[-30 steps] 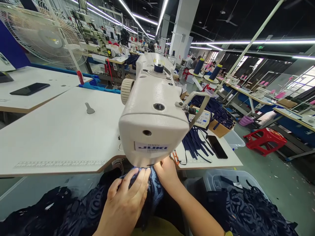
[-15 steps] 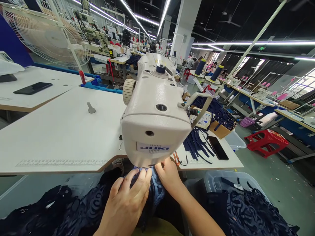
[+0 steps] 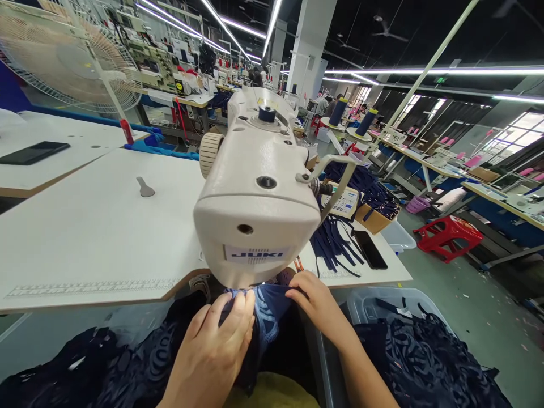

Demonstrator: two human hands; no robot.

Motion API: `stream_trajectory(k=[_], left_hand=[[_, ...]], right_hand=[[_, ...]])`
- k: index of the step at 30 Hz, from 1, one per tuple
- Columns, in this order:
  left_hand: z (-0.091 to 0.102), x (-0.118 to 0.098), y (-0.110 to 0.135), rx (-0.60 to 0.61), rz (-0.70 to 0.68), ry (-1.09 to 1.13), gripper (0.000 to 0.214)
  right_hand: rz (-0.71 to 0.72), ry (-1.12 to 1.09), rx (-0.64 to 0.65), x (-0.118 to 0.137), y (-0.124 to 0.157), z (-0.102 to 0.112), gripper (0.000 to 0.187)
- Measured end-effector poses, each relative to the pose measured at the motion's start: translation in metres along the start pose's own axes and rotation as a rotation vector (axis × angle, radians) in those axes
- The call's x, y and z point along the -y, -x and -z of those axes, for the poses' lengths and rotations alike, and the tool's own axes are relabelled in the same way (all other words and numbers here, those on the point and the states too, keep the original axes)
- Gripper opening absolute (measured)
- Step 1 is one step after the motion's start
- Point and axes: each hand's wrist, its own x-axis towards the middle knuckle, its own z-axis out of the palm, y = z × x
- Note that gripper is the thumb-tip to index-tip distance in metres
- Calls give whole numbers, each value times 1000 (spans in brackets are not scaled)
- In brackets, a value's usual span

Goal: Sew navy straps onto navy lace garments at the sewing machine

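A navy garment piece with lace (image 3: 267, 314) lies under the head of the white sewing machine (image 3: 259, 209), lit from above. My left hand (image 3: 216, 340) presses and grips this piece just left of the machine's front, fingers close together. Off to the right, my right hand (image 3: 314, 303) pinches the piece's upper edge between thumb and fingers, and the cloth stretches between both hands. The needle area is hidden behind the machine head. More navy lace garments (image 3: 140, 357) hang down to the left of my left hand.
On the table right of the machine lie navy straps (image 3: 334, 243) and a black phone (image 3: 370, 249). A clear bin (image 3: 357, 303) with navy lace pieces stands at the lower right. A small grey metal piece (image 3: 145, 187) rests on the table's left part. A red stool (image 3: 450, 235) stands beyond.
My right hand has moved right, away from the machine head, drawing the garment's edge out with it. My left hand stays on the cloth. The whole view has shifted slightly.
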Motion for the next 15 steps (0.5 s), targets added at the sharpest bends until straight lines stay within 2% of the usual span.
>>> stream_trajectory(k=[5, 9, 12, 15], left_hand=[[-3, -3, 1, 25, -30, -11, 34], [-4, -7, 1, 26, -29, -21, 36], [-4, -11, -1, 22, -41, 3, 43], [-4, -14, -1, 22, -70, -8, 64]], right_hand=[[-51, 105, -56, -10, 7, 6, 17], [-157, 156, 7, -18, 16, 10, 22], [-286, 24, 91, -19, 21, 15, 21], [-355, -247, 136, -18, 21, 20, 21]])
